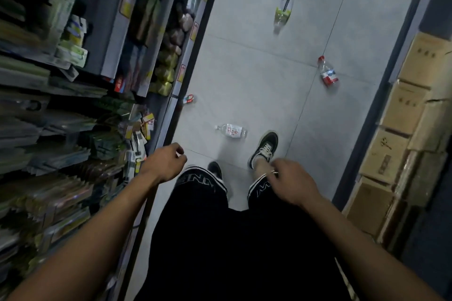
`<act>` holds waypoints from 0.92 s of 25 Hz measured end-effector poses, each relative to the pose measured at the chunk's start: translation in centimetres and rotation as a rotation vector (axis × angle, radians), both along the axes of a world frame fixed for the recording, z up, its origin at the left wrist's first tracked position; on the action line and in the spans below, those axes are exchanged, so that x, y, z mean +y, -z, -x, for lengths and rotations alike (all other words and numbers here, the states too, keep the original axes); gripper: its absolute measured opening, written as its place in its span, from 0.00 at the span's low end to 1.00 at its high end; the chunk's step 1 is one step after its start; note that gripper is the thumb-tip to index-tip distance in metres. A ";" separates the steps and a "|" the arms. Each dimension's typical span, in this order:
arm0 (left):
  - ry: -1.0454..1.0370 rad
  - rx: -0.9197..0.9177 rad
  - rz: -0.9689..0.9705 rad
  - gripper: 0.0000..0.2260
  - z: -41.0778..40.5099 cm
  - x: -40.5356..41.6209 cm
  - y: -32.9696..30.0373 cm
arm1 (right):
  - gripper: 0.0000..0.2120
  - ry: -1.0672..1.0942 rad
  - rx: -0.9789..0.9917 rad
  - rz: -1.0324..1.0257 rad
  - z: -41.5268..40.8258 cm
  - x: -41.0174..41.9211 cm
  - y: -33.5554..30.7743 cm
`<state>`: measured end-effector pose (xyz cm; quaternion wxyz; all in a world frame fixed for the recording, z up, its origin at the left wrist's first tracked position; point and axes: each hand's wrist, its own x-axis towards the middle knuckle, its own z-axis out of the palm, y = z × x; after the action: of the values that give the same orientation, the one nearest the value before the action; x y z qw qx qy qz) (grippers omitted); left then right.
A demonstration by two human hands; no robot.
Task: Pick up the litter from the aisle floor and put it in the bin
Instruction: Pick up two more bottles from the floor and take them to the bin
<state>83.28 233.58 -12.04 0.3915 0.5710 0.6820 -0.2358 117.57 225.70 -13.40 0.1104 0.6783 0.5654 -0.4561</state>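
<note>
A grey tiled aisle floor [256, 76] runs from the bottom centre up toward the top of the frame, hemmed in on the left by stocked shelves [73, 105] whose base edge slants from top centre down to lower left, and on the right by a dark strip with stacked cardboard boxes [403, 142] behind it. The open lane between these edges is widest in the middle of the frame. Litter lies scattered on it: a clear bottle with a white label [231, 131] just ahead of the feet at centre, a red-capped bottle [328, 73] at right of centre close to the dark strip, a green-labelled bottle [283, 12] near the top, and a small red and white wrapper [188, 99] tight against the shelf base. Black sneakers [264, 149] stand below the white-label bottle. The left hand [166, 162], at lower centre-left, hangs with fingers loosely curled and empty. The right hand [291, 178], lower centre-right, is also loosely curled, holding nothing, over the leg of the black shorts [220, 227].
</note>
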 end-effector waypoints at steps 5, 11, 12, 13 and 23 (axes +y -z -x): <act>0.084 0.029 0.025 0.14 -1.3 6.4 9.7 | 0.17 -0.056 0.028 0.043 4.7 6.9 9.5; 0.084 0.037 -0.023 0.22 2.0 12.5 33.9 | 0.17 -0.063 -0.031 0.151 13.4 10.3 34.2; 0.104 0.052 -0.004 0.26 3.1 13.3 38.4 | 0.17 -0.076 -0.063 0.166 14.8 10.6 38.6; 0.123 0.067 0.006 0.28 4.1 14.1 42.7 | 0.18 -0.097 -0.114 0.159 15.9 10.8 42.8; 0.272 0.242 -0.176 0.44 12.5 21.0 73.8 | 0.28 -0.343 -0.394 -0.044 18.7 8.1 73.1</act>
<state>70.77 254.61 -85.83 0.2198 0.6572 0.6588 -0.2929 98.86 233.77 -86.51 0.2794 0.6505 0.6495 -0.2775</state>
